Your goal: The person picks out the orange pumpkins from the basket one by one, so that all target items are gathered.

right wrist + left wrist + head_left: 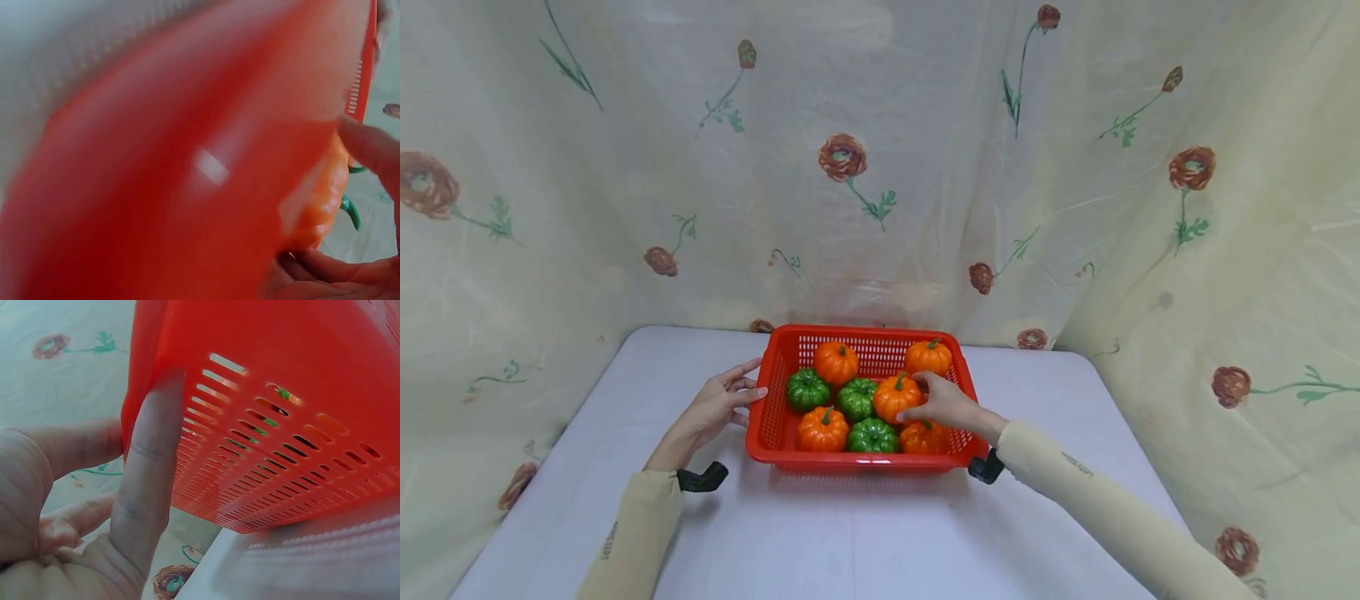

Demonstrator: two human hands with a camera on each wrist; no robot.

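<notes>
A red plastic basket (868,464) with perforated walls holds several small orange pumpkins and three green ones. My left hand (718,404) pinches the basket's left rim, with the thumb on the rim and a finger against the outer wall (250,350). Reaching over the right side of the basket, my right hand (951,406) grips an orange pumpkin (897,398) between thumb and fingers. In the right wrist view that pumpkin (325,206) shows its green stem, while the blurred basket wall (144,156) hides much of it. Around it lie a green pumpkin (857,400) and another orange pumpkin (928,357).
The basket stands on a table with a white cover (850,533), toward its far edge. A flower-printed curtain (925,208) hangs behind the table and along both sides. Inside the basket, an orange pumpkin (823,429) and a green pumpkin (872,436) sit along the near wall.
</notes>
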